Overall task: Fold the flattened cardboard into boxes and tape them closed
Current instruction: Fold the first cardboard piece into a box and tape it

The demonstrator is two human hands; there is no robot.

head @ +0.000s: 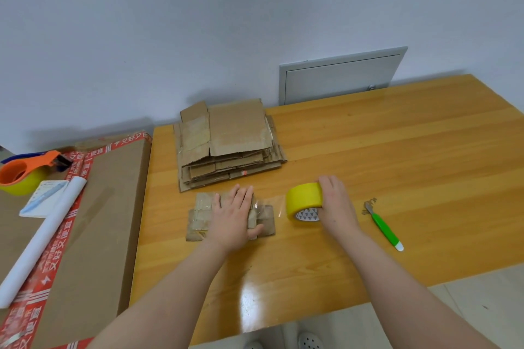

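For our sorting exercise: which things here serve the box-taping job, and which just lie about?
Job: small box pressed by left hand; yellow tape roll gripped by right hand; flattened cardboard stack; green cutter, probably.
Lying about: orange tape dispenser; white paper roll; large carton.

The left hand [234, 214] lies flat on the box [202, 217], fingers straight. The right hand [334, 202] grips the tape roll [304, 200]; clear tape runs from there back under the left fingertips. Beyond those fingertips sits the cardboard stack [229, 142]; a green knife [384, 227] lies right of the right hand.
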